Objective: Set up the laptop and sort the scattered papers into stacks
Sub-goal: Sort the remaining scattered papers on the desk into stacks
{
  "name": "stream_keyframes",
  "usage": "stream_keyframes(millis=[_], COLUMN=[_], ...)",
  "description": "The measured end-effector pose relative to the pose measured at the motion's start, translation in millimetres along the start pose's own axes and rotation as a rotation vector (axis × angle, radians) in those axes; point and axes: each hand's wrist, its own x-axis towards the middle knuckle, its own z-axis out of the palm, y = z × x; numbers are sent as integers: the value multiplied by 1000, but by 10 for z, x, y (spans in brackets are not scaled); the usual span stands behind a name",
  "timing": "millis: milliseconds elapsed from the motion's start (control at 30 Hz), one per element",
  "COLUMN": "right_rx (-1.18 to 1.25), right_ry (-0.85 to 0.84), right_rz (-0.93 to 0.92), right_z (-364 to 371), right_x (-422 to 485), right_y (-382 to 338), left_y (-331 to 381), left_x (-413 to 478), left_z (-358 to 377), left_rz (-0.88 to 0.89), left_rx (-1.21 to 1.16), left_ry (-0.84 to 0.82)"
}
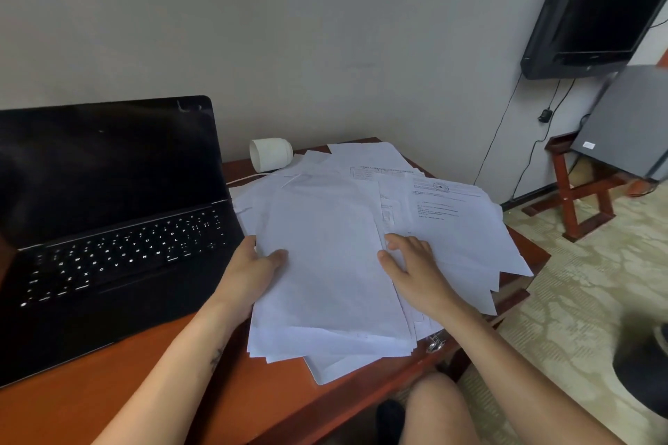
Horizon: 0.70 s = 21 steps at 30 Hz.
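Item 1. Laptop (108,228): black, lid raised, screen dark, key legends lit. It sits on the left part of the tabletop (144,390), a red-brown wooden surface, with its right edge just beside the papers.

Item 2. Sheaf (325,264): a roughly squared bundle of white sheets, blank face up, lying slantwise in the middle of the tabletop. Its near corners overhang the sheets beneath it.

Item 3. Loose papers (470,228): white printed sheets fanned unevenly under and to the right of the sheaf. They reach the far corner and jut past the right edge of the tabletop. One sheet shows a round emblem and lines of small text, too fine to read.

Item 4. My left grip (253,264): grasping the sheaf at its left edge, thumb laid on the top sheet, fingers hidden below.

Item 5. My right grip (412,264): released, fingers spread and lying flat where the sheaf's right edge meets the loose papers.

Item 6. White cylinder (271,155): on its side at the back of the tabletop, touching the far papers.

Item 7. Television (596,11): dark, mounted on the wall at upper right, cables hanging below.
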Motion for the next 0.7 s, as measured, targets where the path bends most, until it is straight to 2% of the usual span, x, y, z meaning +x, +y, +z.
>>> stream_keyframes(millis=[100, 267, 567, 700], right_rx=[19, 74, 214, 530], right_ry=[-17, -46, -8, -30], right_rz=[-8, -29, 74, 54], right_z=[19, 39, -85, -116], right_x=[-4, -19, -31, 5], right_y=[-39, -33, -45, -210], left_y=[18, -22, 65, 111], left_x=[-13, 0, -171, -249], left_z=[-10, -28, -33, -65], left_rz=[-100, -135, 23, 121], left_rx=[-71, -51, -10, -47], left_ry=[-105, -122, -72, -28])
